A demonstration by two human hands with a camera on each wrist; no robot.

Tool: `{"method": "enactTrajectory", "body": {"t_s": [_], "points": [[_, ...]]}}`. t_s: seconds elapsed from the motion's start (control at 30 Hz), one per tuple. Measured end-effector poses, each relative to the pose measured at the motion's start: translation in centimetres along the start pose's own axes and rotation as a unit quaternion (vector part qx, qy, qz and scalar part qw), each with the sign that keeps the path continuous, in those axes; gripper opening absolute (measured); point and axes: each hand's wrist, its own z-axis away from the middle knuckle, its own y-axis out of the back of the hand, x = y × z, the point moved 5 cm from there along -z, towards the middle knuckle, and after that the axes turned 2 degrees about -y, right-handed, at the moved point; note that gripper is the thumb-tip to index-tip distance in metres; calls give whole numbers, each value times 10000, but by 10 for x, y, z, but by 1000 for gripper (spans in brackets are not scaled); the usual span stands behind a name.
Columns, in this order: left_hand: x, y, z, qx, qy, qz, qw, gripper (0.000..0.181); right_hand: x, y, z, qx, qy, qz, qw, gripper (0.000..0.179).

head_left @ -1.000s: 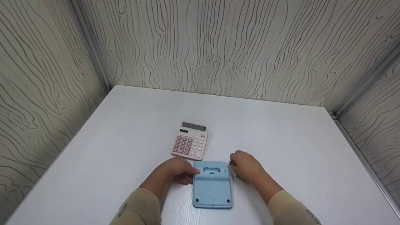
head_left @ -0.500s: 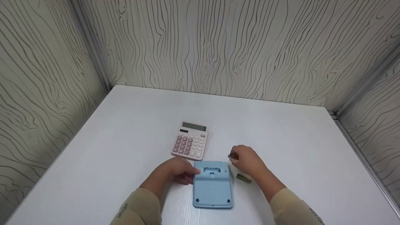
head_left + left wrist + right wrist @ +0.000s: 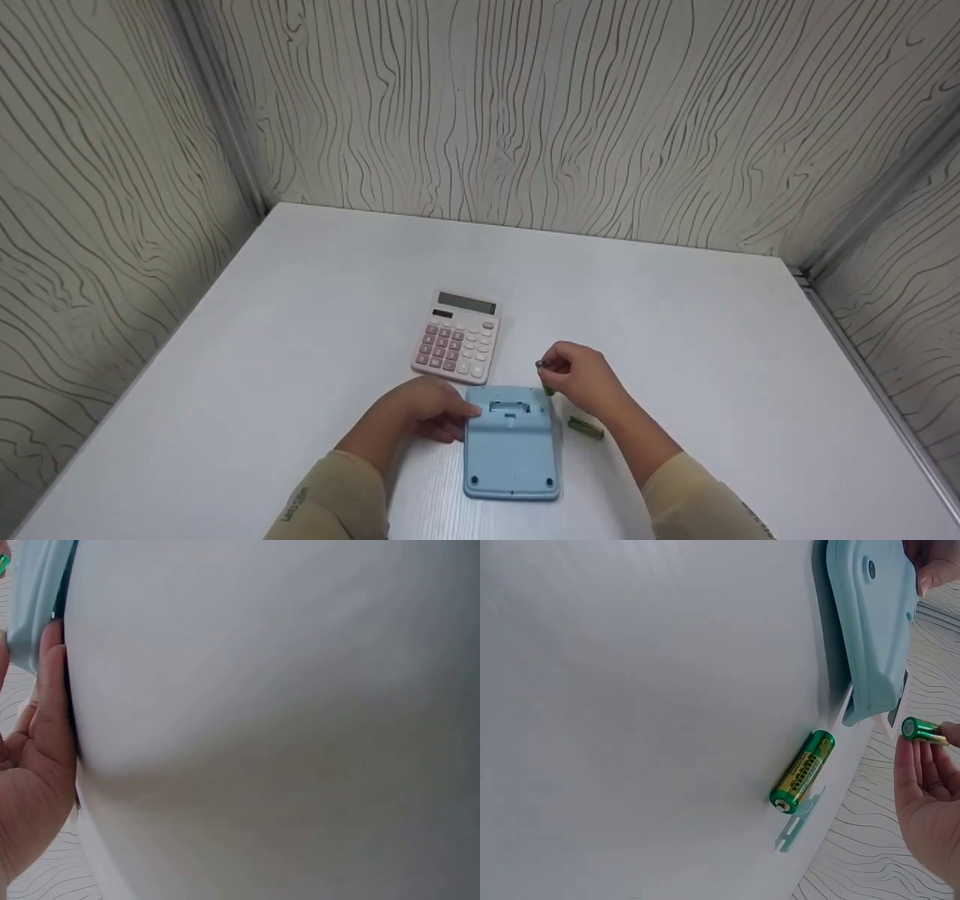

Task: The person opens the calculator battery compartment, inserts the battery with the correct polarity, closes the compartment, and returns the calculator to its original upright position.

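Observation:
A light blue calculator (image 3: 511, 457) lies face down, its battery compartment (image 3: 508, 407) uncovered near the top. My left hand (image 3: 431, 409) grips its left edge, thumb on the back and fingers reaching beneath; the left wrist view shows those fingers (image 3: 52, 701) under the casing. Between thumb and fingertips, my right hand (image 3: 589, 379) pinches a green battery (image 3: 922, 730), at the calculator's upper right corner in the head view. A second green-and-gold battery (image 3: 802, 772) rests on the table beside the calculator. Close by it lies a slotted light blue battery cover (image 3: 799, 821).
Beyond the blue calculator, a pink-and-white calculator (image 3: 456, 337) lies face up, just past my left hand. Everything rests on a white table (image 3: 300, 300), enclosed by wood-grain patterned panels (image 3: 487, 112) at the back and sides.
My right hand has moved up from the calculator's right side, bringing the other battery on the table into view. The pinched battery has turned within its fingers. The left hand stays put.

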Motion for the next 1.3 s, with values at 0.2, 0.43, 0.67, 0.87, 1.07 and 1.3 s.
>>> {"method": "enactTrajectory", "body": {"t_s": [0.2, 0.43, 0.67, 0.87, 1.07, 1.3], "points": [[-1, 0, -1, 56, 14, 50, 10000, 27, -6, -7, 2, -110, 72, -302, 9995, 6], [-1, 1, -1, 89, 64, -5, 9999, 28, -15, -20, 6, -330, 193, -245, 9990, 7], [-1, 1, -2, 81, 72, -26, 9999, 29, -19, -31, 7, -590, 398, -151, 9974, 8], [-2, 1, -3, 78, 79, -27, 9999, 29, -21, -35, 8, -675, 489, 50, 9965, 8], [-2, 1, -4, 52, 94, 37, 9999, 28, -27, -37, 10, -773, 725, 378, 9936, 8], [-2, 0, -4, 11, 98, 68, 9999, 27, -30, -41, 11, -814, 969, 836, 9884, 7]]}}
